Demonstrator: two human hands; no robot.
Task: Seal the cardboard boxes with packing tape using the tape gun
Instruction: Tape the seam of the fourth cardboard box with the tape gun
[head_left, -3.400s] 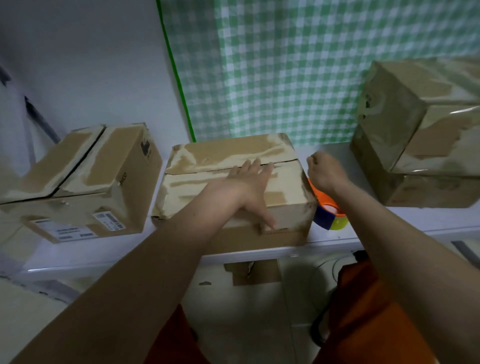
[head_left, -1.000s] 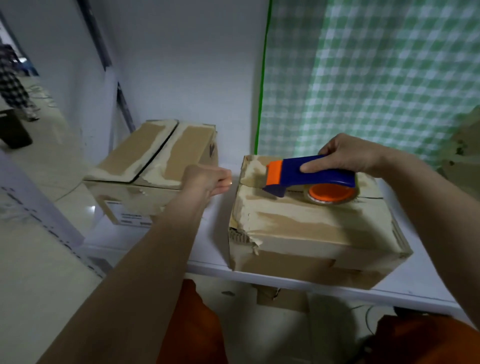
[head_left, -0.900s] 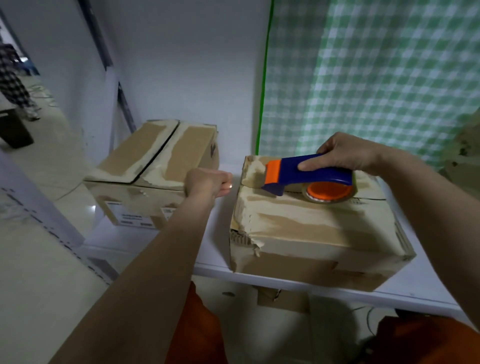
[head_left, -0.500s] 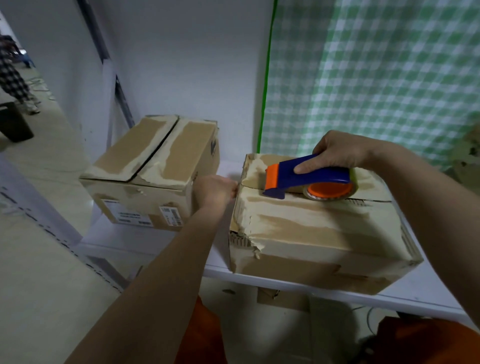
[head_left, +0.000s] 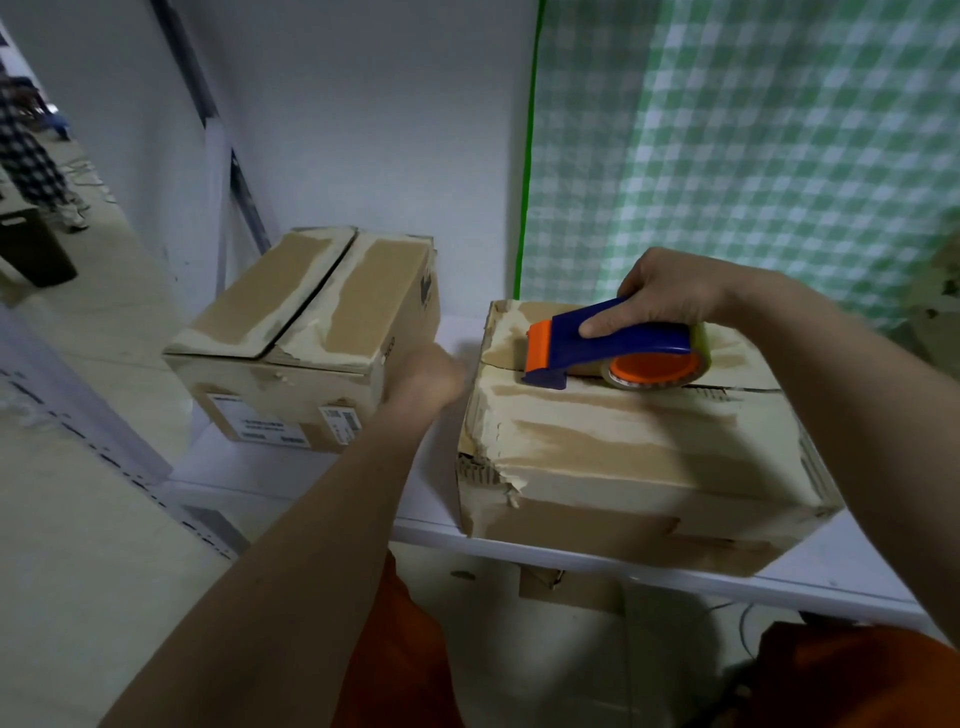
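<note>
A worn cardboard box (head_left: 623, 462) stands on the white shelf (head_left: 311, 478) in front of me, its top flaps closed with a seam running left to right. My right hand (head_left: 670, 301) grips the blue and orange tape gun (head_left: 597, 348), which rests on the seam near the box's left end with its orange nose pointing left. My left hand (head_left: 431, 376) is blurred at the upper left side of this box; its fingers are hidden, so I cannot tell what they hold. A second cardboard box (head_left: 311, 338) sits further left on the shelf.
A green checked curtain (head_left: 753, 156) hangs behind the box and a white wall is to its left. The edge of another box (head_left: 940, 291) shows at the far right. A person in checked trousers (head_left: 26, 156) stands on the floor far left.
My left hand has dropped from beside the box's top corner down onto its left side. The tape gun has stayed near the left end of the seam.
</note>
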